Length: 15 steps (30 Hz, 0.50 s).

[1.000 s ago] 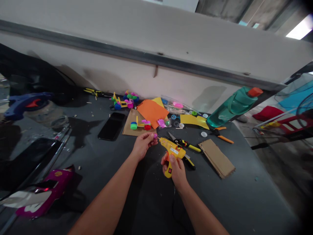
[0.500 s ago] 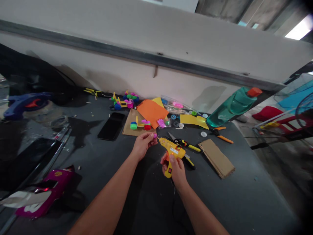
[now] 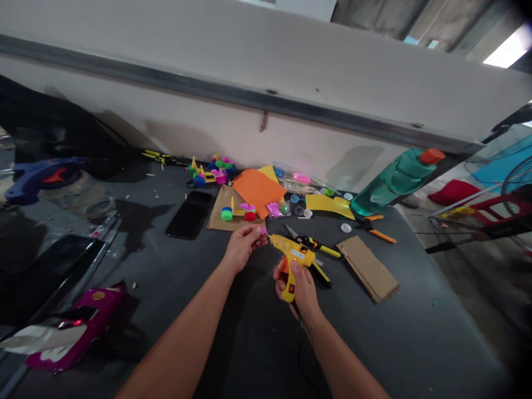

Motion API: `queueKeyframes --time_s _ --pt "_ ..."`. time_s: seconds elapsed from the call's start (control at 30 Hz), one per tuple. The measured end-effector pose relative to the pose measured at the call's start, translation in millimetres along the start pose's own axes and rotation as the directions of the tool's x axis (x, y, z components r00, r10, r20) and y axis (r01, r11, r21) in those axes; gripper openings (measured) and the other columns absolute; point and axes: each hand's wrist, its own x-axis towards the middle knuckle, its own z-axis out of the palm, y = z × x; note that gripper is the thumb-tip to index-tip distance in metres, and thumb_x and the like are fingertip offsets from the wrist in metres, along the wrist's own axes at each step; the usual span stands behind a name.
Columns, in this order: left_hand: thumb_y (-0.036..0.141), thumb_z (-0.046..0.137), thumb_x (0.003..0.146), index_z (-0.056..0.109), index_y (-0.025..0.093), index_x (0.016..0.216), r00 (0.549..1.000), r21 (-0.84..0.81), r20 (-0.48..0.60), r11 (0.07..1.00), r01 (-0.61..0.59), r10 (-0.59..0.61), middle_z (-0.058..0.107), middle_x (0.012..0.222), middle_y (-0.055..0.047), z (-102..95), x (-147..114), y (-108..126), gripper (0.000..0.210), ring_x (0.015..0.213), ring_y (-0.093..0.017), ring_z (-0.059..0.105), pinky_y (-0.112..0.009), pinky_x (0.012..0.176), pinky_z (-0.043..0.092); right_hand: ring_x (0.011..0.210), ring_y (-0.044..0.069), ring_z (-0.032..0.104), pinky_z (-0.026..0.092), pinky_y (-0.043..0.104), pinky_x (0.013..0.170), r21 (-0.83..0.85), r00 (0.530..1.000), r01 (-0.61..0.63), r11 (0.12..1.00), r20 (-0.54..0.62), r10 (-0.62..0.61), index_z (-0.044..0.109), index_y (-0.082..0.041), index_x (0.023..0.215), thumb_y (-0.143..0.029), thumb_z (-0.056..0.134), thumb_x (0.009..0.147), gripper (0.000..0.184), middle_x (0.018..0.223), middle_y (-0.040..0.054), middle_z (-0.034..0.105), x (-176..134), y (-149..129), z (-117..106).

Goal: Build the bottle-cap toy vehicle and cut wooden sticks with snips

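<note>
Between the fingertips of my left hand (image 3: 244, 246) is a small purple piece (image 3: 264, 231), its exact kind too small to make out. My right hand (image 3: 300, 285) grips a yellow hot glue gun (image 3: 293, 252) by its handle. The gun's nozzle points left and is at or very close to the purple piece; whether they touch I cannot tell. Just beyond my left hand, a small toy vehicle (image 3: 238, 212) with green and red wheels stands on a cardboard piece (image 3: 216, 217). Scissors (image 3: 320, 245) with yellow-black handles lie behind the glue gun.
A black phone (image 3: 189, 214) lies left of the cardboard. Orange paper (image 3: 257, 188), yellow paper (image 3: 330, 205) and colourful toys (image 3: 208, 174) are along the wall. Right are a green bottle (image 3: 393, 185), orange-handled pliers (image 3: 381, 236) and folded cardboard (image 3: 368, 269). A magenta device (image 3: 78, 327) sits at front left.
The glue gun and my right hand have shifted very slightly to the right and turned a little. My left hand holds the purple piece in nearly the same place.
</note>
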Motion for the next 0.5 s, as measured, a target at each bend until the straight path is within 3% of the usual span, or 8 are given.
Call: queueKeyframes --time_s 0.23,0.5 --pt "0.031 0.075 0.063 0.067 0.014 0.077 1.000 0.008 -0.012 1.000 0.009 -0.009 0.064 0.069 -0.001 0.4 -1 0 0.024 0.061 -0.010 0.059 -0.027 0.067 0.052 0.040 0.005 0.033 0.031 0.016 0.031 0.186 0.996 -0.080 0.979 0.050 0.072 0.055 -0.016 0.075 -0.048 0.050 0.079 0.033 0.061 0.0003 0.053 3 -9 0" --pt "0.031 0.074 0.064 0.067 0.014 0.080 1.000 0.021 0.010 1.000 -0.008 0.008 0.065 0.072 -0.001 1.6 -2 1 0.024 0.062 -0.010 0.059 -0.025 0.066 0.051 0.044 0.005 0.031 0.027 0.013 0.034 0.396 0.980 -0.190 0.899 0.137 0.147 0.055 -0.016 0.079 -0.043 0.046 0.082 0.029 0.065 -0.0005 0.048 3 -12 -5"
